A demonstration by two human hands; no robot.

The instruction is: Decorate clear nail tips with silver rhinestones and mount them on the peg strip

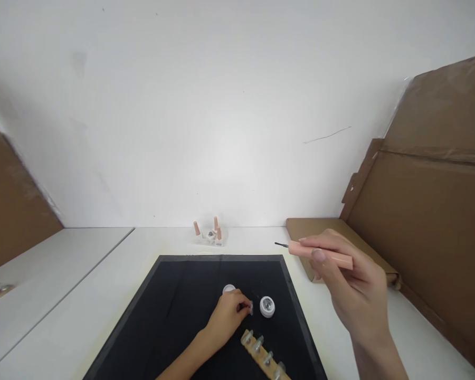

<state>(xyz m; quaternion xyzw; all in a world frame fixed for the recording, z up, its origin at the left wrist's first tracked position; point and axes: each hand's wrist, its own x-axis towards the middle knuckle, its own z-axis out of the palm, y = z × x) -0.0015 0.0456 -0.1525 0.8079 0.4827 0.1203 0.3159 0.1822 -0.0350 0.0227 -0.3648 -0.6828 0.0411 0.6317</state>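
Observation:
Between the thumb and fingers of my right hand [344,279] is a nail polish brush [336,258], its long pink cap held nearly level. The dark bristle end points left, raised above the right edge of the black mat. My left hand [229,311], low over the mat, pinches a small clear nail tip [251,307]. Just right of it stands a round white jar [267,306] with silvery contents. A white lid [228,288] shows partly behind my left hand. Nearer to me lies a wooden strip [263,361] bearing several clear nail tips on stands.
Pink-capped polish bottles [218,237] stand in a clear holder at the back, near the white wall. A flat cardboard box [316,229] lies at the right rear, beside upright cardboard [427,211]. The black mat [174,311] covers the middle of the white table. Another wooden piece [0,294] sits far left.

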